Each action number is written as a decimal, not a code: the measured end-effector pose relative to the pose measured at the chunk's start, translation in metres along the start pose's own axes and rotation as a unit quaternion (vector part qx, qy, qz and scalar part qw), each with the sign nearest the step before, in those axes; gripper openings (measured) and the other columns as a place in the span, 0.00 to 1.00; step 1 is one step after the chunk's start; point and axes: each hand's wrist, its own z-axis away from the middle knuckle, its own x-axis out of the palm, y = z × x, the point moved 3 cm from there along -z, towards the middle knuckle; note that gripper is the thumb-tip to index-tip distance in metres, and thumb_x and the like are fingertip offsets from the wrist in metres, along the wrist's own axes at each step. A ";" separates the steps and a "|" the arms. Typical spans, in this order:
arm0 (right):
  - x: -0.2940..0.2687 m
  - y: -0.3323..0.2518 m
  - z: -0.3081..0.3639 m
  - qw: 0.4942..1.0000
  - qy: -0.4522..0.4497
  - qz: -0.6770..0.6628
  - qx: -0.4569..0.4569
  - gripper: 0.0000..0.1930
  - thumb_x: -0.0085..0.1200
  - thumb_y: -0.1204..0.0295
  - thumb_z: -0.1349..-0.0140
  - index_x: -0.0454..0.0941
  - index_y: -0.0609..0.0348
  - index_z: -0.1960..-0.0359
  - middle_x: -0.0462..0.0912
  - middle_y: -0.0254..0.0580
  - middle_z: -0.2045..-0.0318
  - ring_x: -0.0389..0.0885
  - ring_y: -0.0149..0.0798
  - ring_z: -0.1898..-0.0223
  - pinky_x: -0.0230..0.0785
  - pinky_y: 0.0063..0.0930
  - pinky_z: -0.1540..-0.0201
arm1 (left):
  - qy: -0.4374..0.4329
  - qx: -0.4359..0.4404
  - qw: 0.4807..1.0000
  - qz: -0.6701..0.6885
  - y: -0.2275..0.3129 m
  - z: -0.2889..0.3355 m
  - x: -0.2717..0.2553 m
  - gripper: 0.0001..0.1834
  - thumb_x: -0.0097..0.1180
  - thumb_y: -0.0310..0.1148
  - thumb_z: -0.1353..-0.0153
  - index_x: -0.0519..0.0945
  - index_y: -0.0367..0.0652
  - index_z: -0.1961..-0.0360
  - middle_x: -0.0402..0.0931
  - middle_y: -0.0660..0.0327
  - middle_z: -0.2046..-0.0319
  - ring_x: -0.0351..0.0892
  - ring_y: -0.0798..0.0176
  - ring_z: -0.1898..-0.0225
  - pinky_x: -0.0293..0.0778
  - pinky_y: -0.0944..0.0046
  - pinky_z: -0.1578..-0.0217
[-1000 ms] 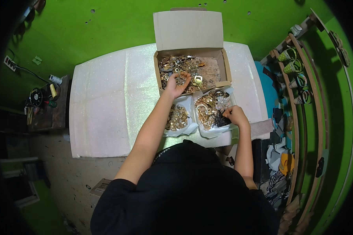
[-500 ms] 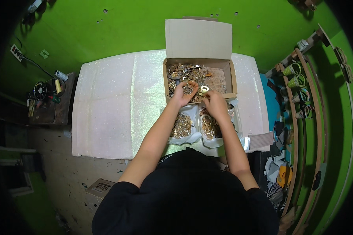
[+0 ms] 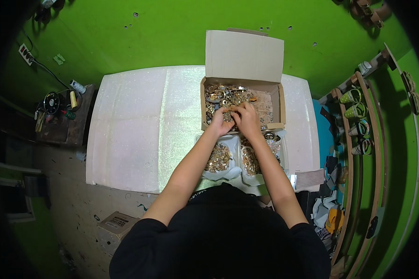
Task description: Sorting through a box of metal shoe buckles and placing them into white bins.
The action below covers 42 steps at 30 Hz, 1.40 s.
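Green walls and floor surround the white table [image 3: 139, 130] I look down on. Next in size is the open cardboard box [image 3: 241, 65] at its far edge, flap raised, filled with small brass-coloured metal fittings [image 3: 228, 95]. Nearer me sit two clear bags [image 3: 221, 160] of similar fittings, touching. My left hand [image 3: 220, 122] and right hand [image 3: 247, 118] meet inside the box, fingers curled among the fittings; I cannot tell whether either grips one.
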 end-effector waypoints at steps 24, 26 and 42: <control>-0.001 0.031 0.000 0.990 0.009 -0.111 0.091 0.06 0.56 0.72 0.58 0.77 0.59 0.77 0.73 0.41 0.73 0.72 0.43 0.68 0.64 0.31 0.65 | -0.016 0.026 0.996 -0.089 -0.002 0.010 0.012 0.07 0.44 0.32 0.44 0.69 0.40 0.68 0.69 0.59 0.71 0.72 0.66 0.69 0.75 0.67 0.65; -0.002 0.031 -0.002 0.991 0.012 -0.106 0.081 0.06 0.56 0.72 0.58 0.77 0.59 0.77 0.73 0.41 0.74 0.72 0.43 0.69 0.64 0.31 0.66 | -0.044 0.029 0.992 -0.116 -0.001 0.009 0.013 0.08 0.48 0.32 0.45 0.67 0.40 0.67 0.66 0.60 0.68 0.69 0.67 0.67 0.74 0.67 0.63; 0.004 0.021 0.000 0.989 0.071 -0.128 0.034 0.04 0.55 0.75 0.59 0.76 0.60 0.79 0.74 0.42 0.74 0.73 0.43 0.71 0.65 0.30 0.68 | -0.015 0.056 0.991 -0.124 0.000 0.004 0.005 0.09 0.48 0.34 0.44 0.69 0.44 0.63 0.68 0.63 0.66 0.70 0.70 0.65 0.73 0.73 0.63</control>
